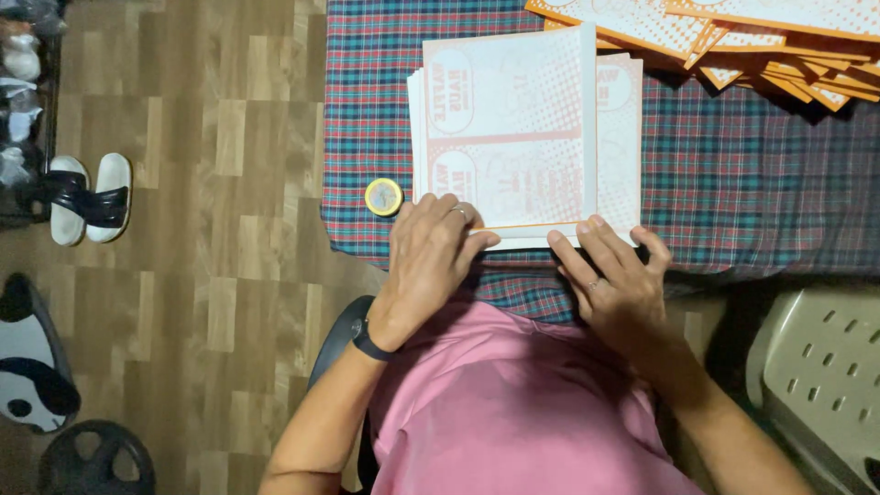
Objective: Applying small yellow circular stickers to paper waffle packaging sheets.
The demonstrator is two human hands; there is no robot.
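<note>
On checked red, green and blue cloth (733, 174) covering a table: one stack of white printed sheets (522, 128) with orange dotted panels and oval marks, lying flat near the cloth's front edge, top sheet slightly skewed over those beneath so that edges of lower sheets show at left and right. Sheet count within the stack impossible to tell. At the far right corner of the cloth, a second, looser heap of orange-edged folded cards (779, 46), fanned and overlapping, number unclear. Just left of the stack, touching the cloth near the front corner, one small round tin (383, 196), yellow rim, pale lid closed, contents hidden.

Left hand (431, 252) laid palm down on the front left corner of the stack, fingers spread flat and pressed against the paper, one ring on a finger, dark band (369, 345) at the wrist, forearm running back toward a pink shirt (513, 412). Not clenched on anything; simply resting flat on the sheets. Right hand (614, 275) at the front right corner, fingers extended and slightly parted, tips meeting the bottom edge of the stack, one ring there too; whether any sheet is pinched underneath cannot be told.

Beyond the table, on wood-patterned floor (229, 183): one pair of white sandals (87, 197) with dark straps at left, one pale plastic stool (816, 367) with slotted top at lower right.
</note>
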